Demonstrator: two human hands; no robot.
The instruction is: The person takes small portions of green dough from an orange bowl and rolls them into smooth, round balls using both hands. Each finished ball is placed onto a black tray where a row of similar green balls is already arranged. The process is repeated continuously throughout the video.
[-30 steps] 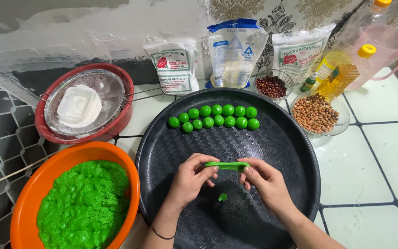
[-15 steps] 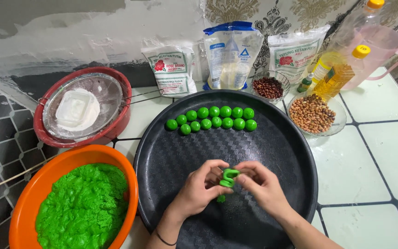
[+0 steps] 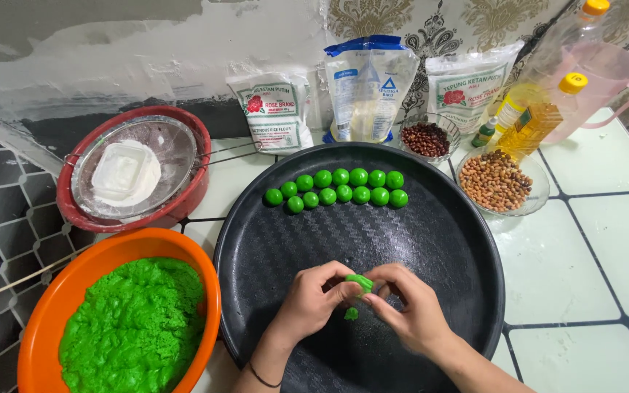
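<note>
Right now both hands meet low over the black tray (image 3: 460, 240). Left hand (image 3: 313, 298) and right hand (image 3: 409, 306) pinch one small lump of green dough (image 3: 360, 282) between their fingertips, thumbs and forefingers closed on it, the lump held just above the tray floor. A smaller green crumb (image 3: 351, 314) lies on the tray right beneath the hands, apart from the lump.

Farther up the tray, a double row of green balls (image 3: 338, 188) sits in a gentle arc, the balls touching their neighbours. Left of the tray stands an orange bowl (image 3: 121, 244) heaped with green dough, its rim just beside the tray's edge. Behind it is a red basin (image 3: 183, 207) with a sieve holding white flour. Behind the tray stand three flour bags (image 3: 367, 87). To the right are a small bowl of dark beans (image 3: 428, 138), a glass dish of peanuts (image 3: 496, 180), an oil bottle (image 3: 536, 116) and a pink jug (image 3: 598, 80).
</note>
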